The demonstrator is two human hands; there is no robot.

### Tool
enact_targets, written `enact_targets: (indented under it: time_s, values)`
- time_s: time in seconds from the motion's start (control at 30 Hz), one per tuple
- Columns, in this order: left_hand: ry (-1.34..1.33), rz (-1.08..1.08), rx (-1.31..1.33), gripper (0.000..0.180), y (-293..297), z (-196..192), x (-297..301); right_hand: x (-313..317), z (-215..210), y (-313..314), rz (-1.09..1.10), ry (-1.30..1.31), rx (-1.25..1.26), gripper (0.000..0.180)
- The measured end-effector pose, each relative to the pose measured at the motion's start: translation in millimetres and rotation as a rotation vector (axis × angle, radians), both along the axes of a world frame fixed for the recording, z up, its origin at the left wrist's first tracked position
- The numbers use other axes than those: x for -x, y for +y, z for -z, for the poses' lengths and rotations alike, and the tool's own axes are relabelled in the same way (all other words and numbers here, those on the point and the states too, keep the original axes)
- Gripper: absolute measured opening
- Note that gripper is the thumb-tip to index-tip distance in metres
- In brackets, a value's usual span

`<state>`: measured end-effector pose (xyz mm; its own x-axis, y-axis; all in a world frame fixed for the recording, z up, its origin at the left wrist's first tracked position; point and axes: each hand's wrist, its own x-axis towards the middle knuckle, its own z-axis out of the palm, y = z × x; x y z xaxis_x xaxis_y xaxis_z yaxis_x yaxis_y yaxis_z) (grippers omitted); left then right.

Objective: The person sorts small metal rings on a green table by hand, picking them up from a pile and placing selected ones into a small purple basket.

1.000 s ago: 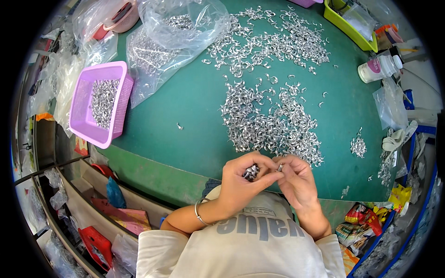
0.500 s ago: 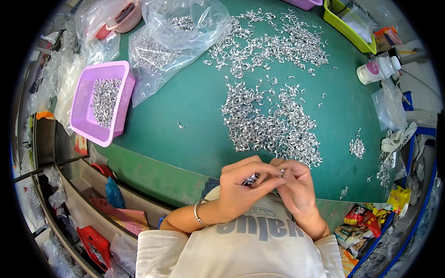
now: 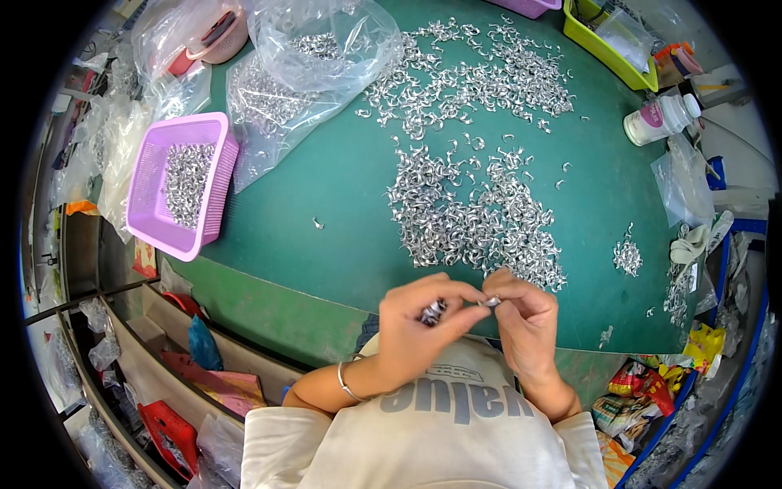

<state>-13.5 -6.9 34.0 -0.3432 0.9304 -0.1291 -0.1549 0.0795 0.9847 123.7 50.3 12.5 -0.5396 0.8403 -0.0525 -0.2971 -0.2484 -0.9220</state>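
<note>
— Left hand [image 3: 423,322]?
— Curled around a small bunch of metal clips [image 3: 432,311], cupped in the palm, probably as a ready stock. Thumb and forefinger stretched across toward the other hand.

— Right hand [image 3: 525,318]?
— Fingertips pinched together on a single clip [image 3: 491,301], held up between both hands, close to the chest and just off the near edge of the green table [image 3: 326,212]. Held high and near, likely for a good look at so small a piece.

— Rest of the clips?
— Big loose pile [image 3: 476,216] just beyond the knuckles, within easy reach. Second spread [image 3: 472,73] farther back. Little separate heap [image 3: 627,257] off to the right, apart from the main one. One stray [image 3: 317,223] alone on the bare green.

— Containers?
— Purple basket [image 3: 147,191] at the left edge, partly filled with the same clips, well apart from the hands. Clear plastic bag [image 3: 314,61] behind it, more clips inside, mouth lying open toward the far spread. White bottle [image 3: 660,121] on its side at the right, yellow-green tray [image 3: 607,49] at the far corner.

— Anything unclear?
— Shape of the pinched clip: too small to make out.
</note>
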Motion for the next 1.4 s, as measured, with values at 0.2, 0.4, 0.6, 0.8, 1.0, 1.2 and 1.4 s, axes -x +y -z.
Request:
enact_targets:
  time_s: [0.2, 0.4, 0.6, 0.8, 1.0, 1.2, 1.4]
  values:
    - [-0.048, -0.626, -0.115, 0.011, 0, 18, 113, -17, 16, 32, 0.22, -0.47, -0.18, 0.016]
    - [0.277, -1.177, -0.187, 0.014, -36, 26, 274, -14, 28, 51, 0.152, -0.908, -0.851, 0.018]
    - [0.033, -0.938, -0.383, 0.022, -14, 15, 185, 12, 38, 52, 0.081, -1.027, -1.014, 0.024]
    - [-0.816, -0.132, 0.226, 0.028, 3, 35, 61, 27, 53, 48, 0.066, -1.121, -1.132, 0.021]
    - [-0.977, 0.046, 0.357, 0.024, -5, 55, 18, 19, 54, 49, -0.034, -1.053, -1.162, 0.016]
    - [-0.956, 0.07, 0.363, 0.023, -10, 65, 13, 21, 48, 48, -0.028, -1.057, -1.187, 0.013]
    - [-0.95, 0.074, 0.393, 0.021, -15, 64, 8, 14, 44, 49, -0.005, -1.099, -1.12, 0.013]
